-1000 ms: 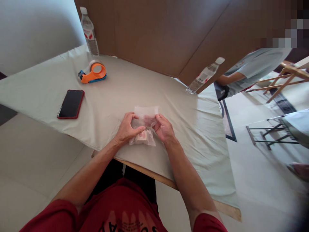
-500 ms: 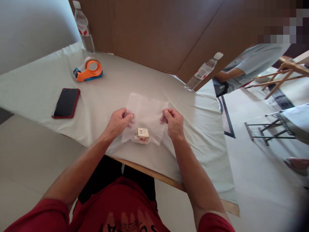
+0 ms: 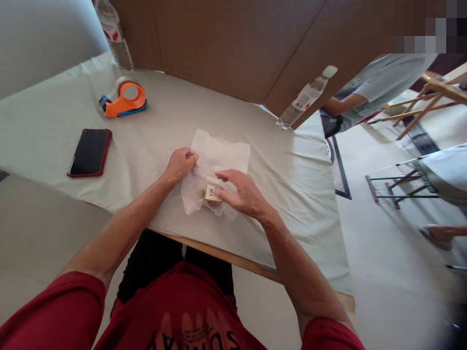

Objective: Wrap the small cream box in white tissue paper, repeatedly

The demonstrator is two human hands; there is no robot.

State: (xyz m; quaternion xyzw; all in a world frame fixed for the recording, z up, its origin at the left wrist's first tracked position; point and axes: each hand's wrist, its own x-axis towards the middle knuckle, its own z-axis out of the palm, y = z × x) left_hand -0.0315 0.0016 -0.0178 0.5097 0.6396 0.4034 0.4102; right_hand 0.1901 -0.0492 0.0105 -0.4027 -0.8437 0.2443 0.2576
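A sheet of bubble wrap [image 3: 222, 150] lies spread on the cloth-covered table in front of me. On its near part sits a small cardboard box [image 3: 210, 192] with a barcode on one face. My left hand [image 3: 183, 163] pinches the bubble wrap at its left edge, fingers closed. Over the right side of the box hovers my right hand [image 3: 242, 192], its fingers stretched and the thumb spread apart. The thumb overlaps the box's edge; whether it touches I cannot tell.
A phone [image 3: 89, 152] and an orange tape dispenser [image 3: 126, 101] lie to the left. Water bottles stand at the back left [image 3: 115, 36] and right [image 3: 304, 99], by a brown cardboard panel [image 3: 226, 43]. Another person's arm [image 3: 346, 103] shows beyond it.
My right hand has let go of the bubble wrap's right edge and moved left over the box, fingers opening. My left hand still holds the wrap. The box now looks uncovered on top.
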